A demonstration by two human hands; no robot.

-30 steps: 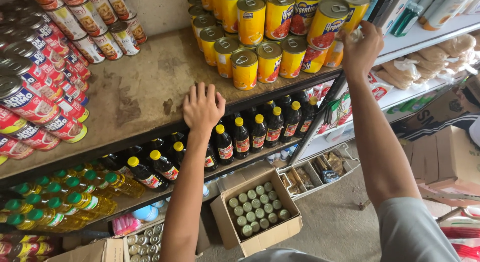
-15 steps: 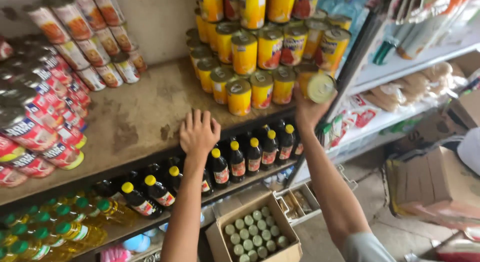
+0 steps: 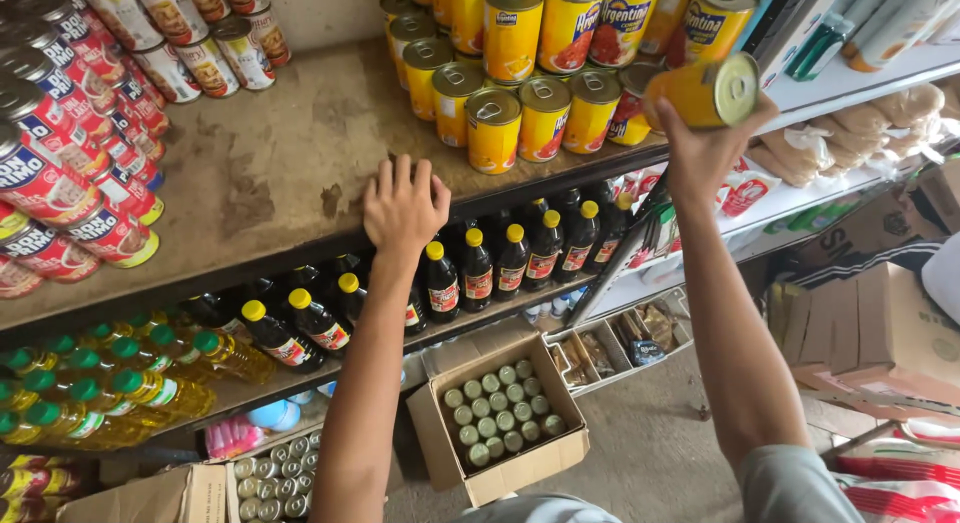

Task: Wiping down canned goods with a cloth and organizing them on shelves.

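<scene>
A: What is hidden or cut off?

B: The tops of the rear yellow cans are cropped by the upper edge, and the red-labelled cans at the left run out of view. The palm of the right hand is turned away, so only its back and wrist are seen. The lower part of the cardboard box on the floor is partly covered by the person's shoulder at the bottom edge. What lies in the small packets in the trays beside the box cannot be made out.

A: Where is the held can relative to the fingers?

B: A yellow can is held on its side above the right hand, its lid facing right. The fingers are wrapped around its body from below, and the thumb side is hidden behind it. It is held just in front of the stacked yellow cans, near the right end of the wooden shelf.

A: And the other hand?

B: The left hand is laid flat on the front edge of the shelf, fingers spread and holding nothing. Dark sauce bottles with yellow caps are ranged just below it, and oil bottles with green caps further left.
</scene>
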